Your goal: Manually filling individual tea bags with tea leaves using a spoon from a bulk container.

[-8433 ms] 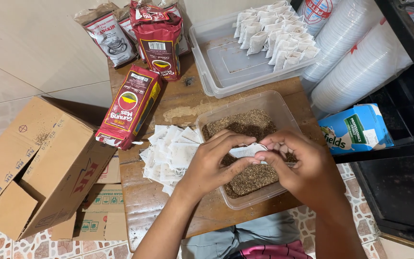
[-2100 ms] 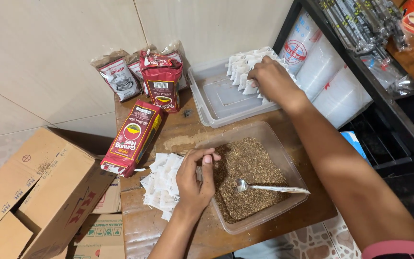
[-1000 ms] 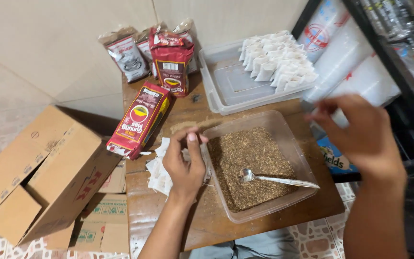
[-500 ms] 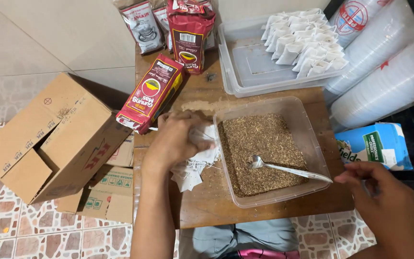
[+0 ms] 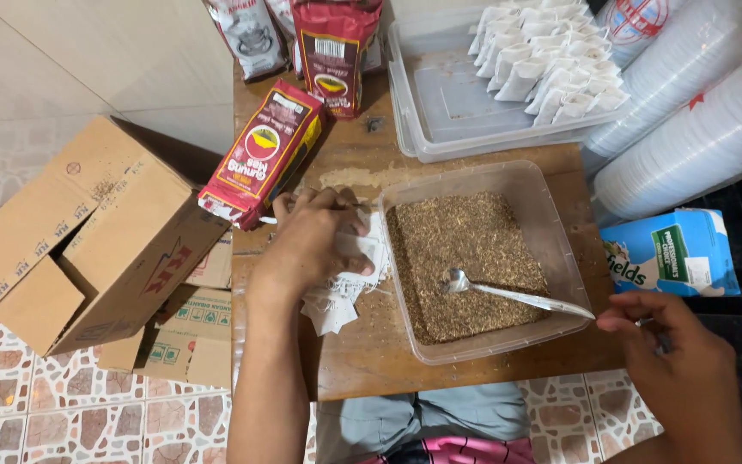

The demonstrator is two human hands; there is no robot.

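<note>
My left hand (image 5: 307, 245) is curled over a pile of small white paper bags (image 5: 332, 305) on the wooden table (image 5: 371, 357), pinching one at the left wall of a clear plastic tub (image 5: 579, 283). The tub holds loose brown dried leaves (image 5: 474, 245). A metal spoon (image 5: 508, 294) lies in them, its handle resting on the tub's right rim. The fingertips of my right hand (image 5: 680, 374) meet the end of that handle at the table's front right. Whether they grip it is unclear.
A clear tray (image 5: 457, 107) behind the tub holds several filled white bags (image 5: 551, 56). Red packets (image 5: 264, 159) lie and stand at the back left. Stacked white plastic lids (image 5: 697, 129) and a blue carton (image 5: 672, 253) are right. Open cardboard boxes (image 5: 88, 232) sit on the floor left.
My right hand came back from the tray to the front right and now reaches the spoon's handle. My left hand stayed on the paper bags beside the tub.
</note>
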